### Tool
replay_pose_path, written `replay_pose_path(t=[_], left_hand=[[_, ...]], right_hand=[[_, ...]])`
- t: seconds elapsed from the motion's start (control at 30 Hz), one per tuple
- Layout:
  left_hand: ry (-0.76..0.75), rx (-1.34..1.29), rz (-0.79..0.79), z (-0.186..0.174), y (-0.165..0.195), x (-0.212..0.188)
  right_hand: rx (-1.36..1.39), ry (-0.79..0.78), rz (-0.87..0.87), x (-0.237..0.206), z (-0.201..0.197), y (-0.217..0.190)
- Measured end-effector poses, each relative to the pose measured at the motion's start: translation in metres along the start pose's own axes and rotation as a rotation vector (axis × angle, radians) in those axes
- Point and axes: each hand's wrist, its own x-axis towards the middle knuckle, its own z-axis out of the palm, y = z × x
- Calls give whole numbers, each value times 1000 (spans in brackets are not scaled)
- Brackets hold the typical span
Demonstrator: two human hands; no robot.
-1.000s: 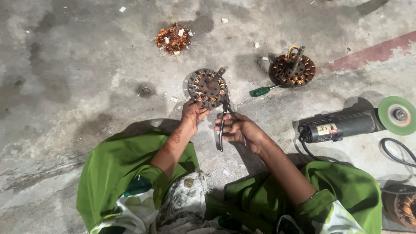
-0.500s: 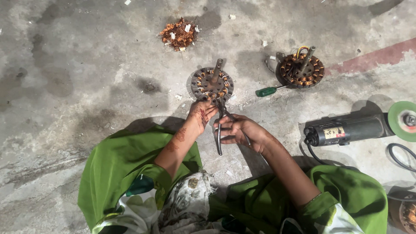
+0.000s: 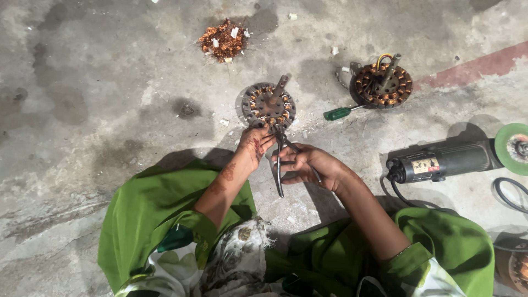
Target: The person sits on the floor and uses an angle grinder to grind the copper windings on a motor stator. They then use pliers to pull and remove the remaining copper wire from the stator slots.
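A round metal motor stator (image 3: pixel 268 104) with copper windings and a short shaft lies on the concrete floor in front of me. My left hand (image 3: pixel 253 144) grips its near edge. My right hand (image 3: pixel 304 164) is closed around the handles of metal pliers (image 3: pixel 280 159), whose jaws reach the stator's near rim beside my left fingers. Both arms come out of green sleeves.
A second stator (image 3: pixel 383 84) with coloured wires lies at the back right, a green-handled screwdriver (image 3: pixel 341 113) beside it. An angle grinder (image 3: pixel 448 159) with a green disc and black cable lies on the right. A pile of scrap copper wire (image 3: pixel 222 39) sits farther back.
The view has shifted, so everything sits lower in frame. My hands keep their hold on the stator and the pliers, with the jaws still at the near rim.
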Motion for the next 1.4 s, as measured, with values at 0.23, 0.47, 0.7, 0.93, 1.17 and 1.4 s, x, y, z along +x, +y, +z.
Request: replay_pose_path(t=[0.23, 0.47, 0.7, 0.93, 1.17, 1.4], left_hand=[[67, 7, -21, 2, 6, 1], [70, -5, -20, -3, 0, 5], [42, -34, 28, -4, 0, 8], [72, -13, 4, 0, 2, 5], [123, 52, -23, 5, 6, -1], [32, 10, 23, 0, 2, 1]], right_hand=[[25, -33, -31, 0, -2, -1], [47, -76, -86, 18, -9, 7], [102, -47, -74, 11, -11, 7], [77, -60, -20, 8, -8, -1], [66, -118, 7, 14, -7, -6], [370, -186, 48, 12, -14, -9]])
